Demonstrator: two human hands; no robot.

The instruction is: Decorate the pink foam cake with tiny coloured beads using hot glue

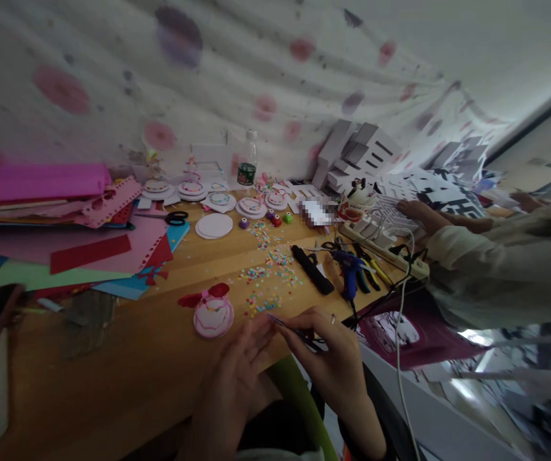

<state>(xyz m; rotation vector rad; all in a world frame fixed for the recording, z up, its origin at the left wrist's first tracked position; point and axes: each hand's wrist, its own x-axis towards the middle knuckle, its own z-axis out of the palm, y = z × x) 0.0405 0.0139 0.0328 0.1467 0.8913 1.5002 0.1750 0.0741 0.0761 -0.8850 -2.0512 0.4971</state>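
- The slim pointed tool (299,334) slants over the tabletop's (160,349) near edge, its tip at the left fingers.
- Right hand (330,349): grip narrow, pinching the tool; a light, steady pinch should help fine control.
- Left hand (234,368): grip loosely open, palm cupped; stillness there should help.
- Coloured bits (263,304) lie just beyond, beside the pink-edged disc (213,318); sleeves best clear them.

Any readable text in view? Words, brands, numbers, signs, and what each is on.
None legible enough to quote.
Green printed label on the clear plastic bottle with a white cap: has lettering-like marks, too small and blurred.
Pixelated white patch by the red-and-white container: obscured, can't tell.
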